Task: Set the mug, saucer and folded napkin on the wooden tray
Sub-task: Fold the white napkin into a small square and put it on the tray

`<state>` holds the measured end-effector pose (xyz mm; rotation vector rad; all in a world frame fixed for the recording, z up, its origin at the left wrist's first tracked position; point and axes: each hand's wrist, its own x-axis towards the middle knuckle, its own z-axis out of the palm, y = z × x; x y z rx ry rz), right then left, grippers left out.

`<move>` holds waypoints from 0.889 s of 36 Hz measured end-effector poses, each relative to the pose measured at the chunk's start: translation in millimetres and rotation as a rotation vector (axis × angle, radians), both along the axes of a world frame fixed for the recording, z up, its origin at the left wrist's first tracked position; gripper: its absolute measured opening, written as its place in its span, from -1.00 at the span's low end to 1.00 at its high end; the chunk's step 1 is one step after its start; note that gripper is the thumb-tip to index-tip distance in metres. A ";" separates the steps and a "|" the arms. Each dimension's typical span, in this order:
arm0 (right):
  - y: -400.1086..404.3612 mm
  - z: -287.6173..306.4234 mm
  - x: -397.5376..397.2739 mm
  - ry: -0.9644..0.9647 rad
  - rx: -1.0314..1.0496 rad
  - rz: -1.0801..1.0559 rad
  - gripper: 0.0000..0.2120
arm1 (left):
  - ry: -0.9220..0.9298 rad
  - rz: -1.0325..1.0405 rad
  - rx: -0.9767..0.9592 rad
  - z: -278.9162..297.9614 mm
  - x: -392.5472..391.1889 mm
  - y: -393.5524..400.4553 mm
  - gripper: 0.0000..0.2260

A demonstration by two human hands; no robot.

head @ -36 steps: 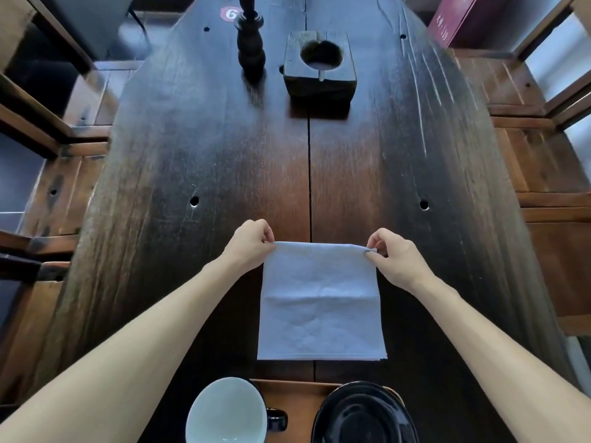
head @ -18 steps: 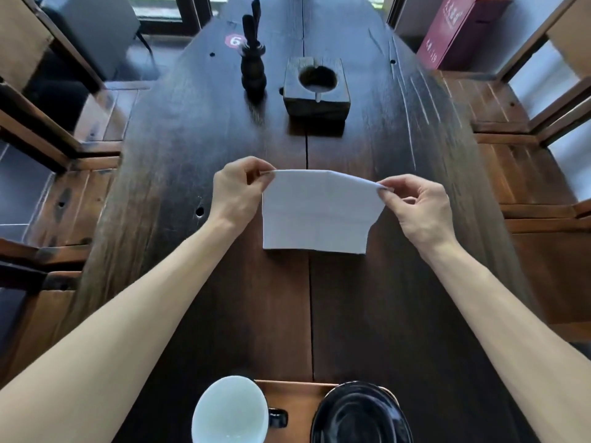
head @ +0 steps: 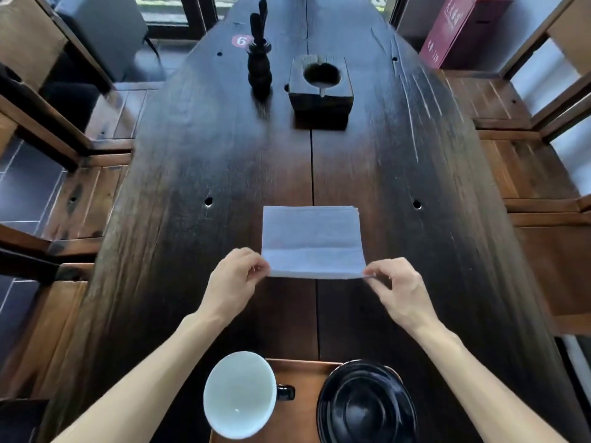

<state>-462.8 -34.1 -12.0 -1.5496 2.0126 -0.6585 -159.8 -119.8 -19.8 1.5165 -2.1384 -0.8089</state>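
Long dark wooden plank table down the middle of the frame, wooden benches and grey floor tiles at both sides. At centre, pale blue folded cloth napkin flat on the table, near corners pinched by left hand and right hand. At bottom edge, white-lined mug and glossy black saucer on brown wooden tray, tray mostly cut off.

daylight from far windows | glare on table | wide-angle edge bending | slight blur
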 end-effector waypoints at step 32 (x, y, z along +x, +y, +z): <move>-70.9 -7.8 -18.6 -0.169 0.164 -0.140 -0.84 | 0.006 0.082 0.247 -8.1 -13.0 -66.5 -0.75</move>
